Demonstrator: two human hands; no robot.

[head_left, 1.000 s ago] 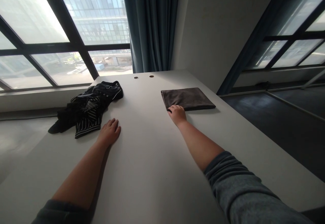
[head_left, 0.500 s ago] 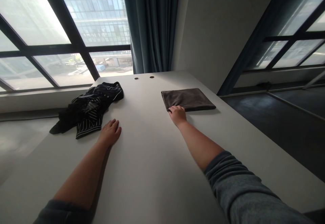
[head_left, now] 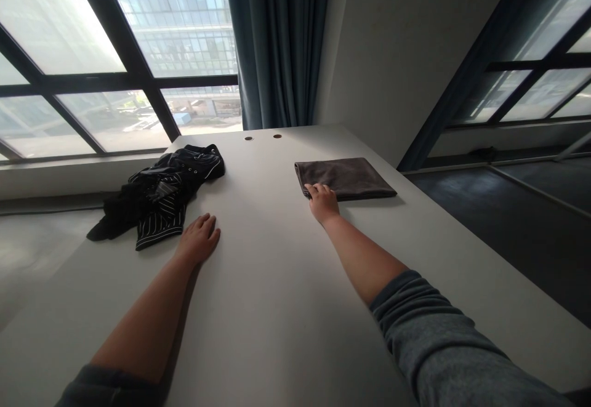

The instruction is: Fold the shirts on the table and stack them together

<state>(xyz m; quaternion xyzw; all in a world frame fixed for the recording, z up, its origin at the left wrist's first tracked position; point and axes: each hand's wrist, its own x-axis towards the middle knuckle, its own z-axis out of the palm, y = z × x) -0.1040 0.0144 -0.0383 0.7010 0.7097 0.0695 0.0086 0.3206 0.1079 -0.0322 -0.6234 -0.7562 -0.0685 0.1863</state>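
Note:
A folded dark brown cloth [head_left: 353,176] lies flat on the right part of the white table [head_left: 258,308]. At its near left corner rests my right hand [head_left: 324,201], fingers spread and touching the top of the cloth. My left hand [head_left: 200,239] lies flat and open on the tabletop, holding nothing. Just beyond it, on the left, is a crumpled heap of black clothing [head_left: 161,191] with white stripes and a few metal eyelets; my left fingers are close to its striped edge. The thumb side of my right hand is partly hidden.
Two round cable holes [head_left: 277,137] sit near the table's far edge. Behind it hang a blue curtain [head_left: 281,44] and large windows [head_left: 194,31]. A grey wall [head_left: 397,44] rises at the far right, and dark floor [head_left: 498,210] lies beyond the table's right edge.
The fingers of my right hand have loosened from the cloth's edge and spread over its corner. My left hand has stayed in place. The view has shifted slightly.

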